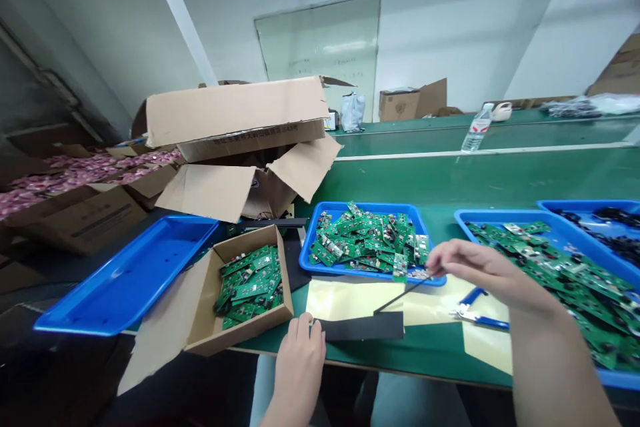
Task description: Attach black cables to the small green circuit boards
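Observation:
A flat black rectangular sheet (363,327) lies at the table's front edge. My left hand (301,353) is closed with bent fingers on its left end. From the sheet's upper right, a thin black strip (404,294) slants up to my right hand (470,268), which pinches its far end between thumb and fingers. Whether the strip is still joined to the sheet I cannot tell. Pale yellow paper (340,298) lies behind and beneath. Blue-handled cutters (475,317) rest on the paper below my right hand.
Just beyond the paper stands a blue tray (306,250) heaped with green circuit boards (367,240). A carton (210,337) at left holds more boards. Another blue tray (457,217) of boards is at right. An unloaded blue tray (127,280) and large cartons (235,113) sit farther left.

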`<state>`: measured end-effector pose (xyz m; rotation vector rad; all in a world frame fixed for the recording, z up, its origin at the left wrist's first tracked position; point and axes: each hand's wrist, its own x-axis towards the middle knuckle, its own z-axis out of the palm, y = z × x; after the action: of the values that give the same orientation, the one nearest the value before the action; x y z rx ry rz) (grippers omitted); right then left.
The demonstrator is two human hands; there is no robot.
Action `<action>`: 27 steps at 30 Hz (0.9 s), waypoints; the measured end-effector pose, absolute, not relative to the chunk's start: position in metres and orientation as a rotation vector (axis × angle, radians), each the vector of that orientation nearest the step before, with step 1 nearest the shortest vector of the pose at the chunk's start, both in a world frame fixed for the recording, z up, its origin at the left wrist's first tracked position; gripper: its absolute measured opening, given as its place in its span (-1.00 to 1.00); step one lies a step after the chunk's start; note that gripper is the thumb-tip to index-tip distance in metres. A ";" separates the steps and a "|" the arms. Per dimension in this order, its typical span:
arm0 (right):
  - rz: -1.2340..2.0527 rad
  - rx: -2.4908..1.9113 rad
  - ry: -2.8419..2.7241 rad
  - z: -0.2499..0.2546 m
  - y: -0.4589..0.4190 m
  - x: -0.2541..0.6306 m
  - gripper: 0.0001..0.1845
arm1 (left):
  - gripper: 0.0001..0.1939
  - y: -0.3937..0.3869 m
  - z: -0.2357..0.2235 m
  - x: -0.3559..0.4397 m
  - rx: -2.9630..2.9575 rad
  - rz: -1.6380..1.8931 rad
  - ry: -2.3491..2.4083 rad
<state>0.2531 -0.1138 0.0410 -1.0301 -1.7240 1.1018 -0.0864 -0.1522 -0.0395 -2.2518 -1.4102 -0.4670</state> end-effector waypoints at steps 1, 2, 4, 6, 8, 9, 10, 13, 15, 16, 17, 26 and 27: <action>1.036 -1.039 -1.609 0.040 -0.122 0.266 -0.79 | -0.76 -0.151 -0.039 -0.086 -2.263 -0.478 -1.383; 0.966 -1.048 -1.496 0.039 -0.129 0.277 -0.81 | -0.72 -0.149 -0.039 -0.086 -2.281 -0.494 -1.346; 0.847 -1.055 -1.287 0.035 -0.142 0.292 -0.83 | -0.61 -0.145 -0.036 -0.085 -2.377 -0.518 -1.201; 0.773 -1.059 -1.125 0.034 -0.151 0.301 -0.83 | -0.54 -0.140 -0.033 -0.083 -2.522 -0.505 -0.980; 0.713 -1.055 -1.020 0.038 -0.158 0.305 -0.80 | -0.52 -0.134 -0.030 -0.081 -2.640 -0.446 -0.787; 0.673 -1.042 -0.993 0.043 -0.161 0.305 -0.79 | -0.51 -0.131 -0.030 -0.080 -2.671 -0.414 -0.740; 0.632 -1.028 -0.981 0.048 -0.164 0.305 -0.79 | -0.49 -0.129 -0.029 -0.079 -2.685 -0.390 -0.726; 0.539 -0.990 -0.937 0.067 -0.172 0.304 -0.78 | -0.42 -0.125 -0.030 -0.079 -2.684 -0.368 -0.744; 0.500 -0.981 -0.833 0.078 -0.176 0.304 -0.73 | -0.40 -0.124 -0.029 -0.082 -2.669 -0.361 -0.750; 0.479 -0.980 -0.769 0.082 -0.178 0.304 -0.70 | -0.40 -0.124 -0.029 -0.084 -2.659 -0.358 -0.748; 0.467 -0.986 -0.714 0.085 -0.179 0.304 -0.65 | -0.40 -0.125 -0.028 -0.086 -2.646 -0.355 -0.751; 0.473 -0.953 -0.874 0.106 -0.164 0.278 -0.57 | -0.39 -0.126 -0.021 -0.109 -2.673 -0.389 -0.753; 0.471 -0.924 -0.936 0.108 -0.160 0.273 -0.61 | -0.40 -0.124 -0.022 -0.109 -2.690 -0.374 -0.770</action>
<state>0.2735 -0.1602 0.1081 -0.9242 -0.9357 0.4710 -0.1093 -0.1238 -0.0217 -2.6896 -0.7702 -0.3739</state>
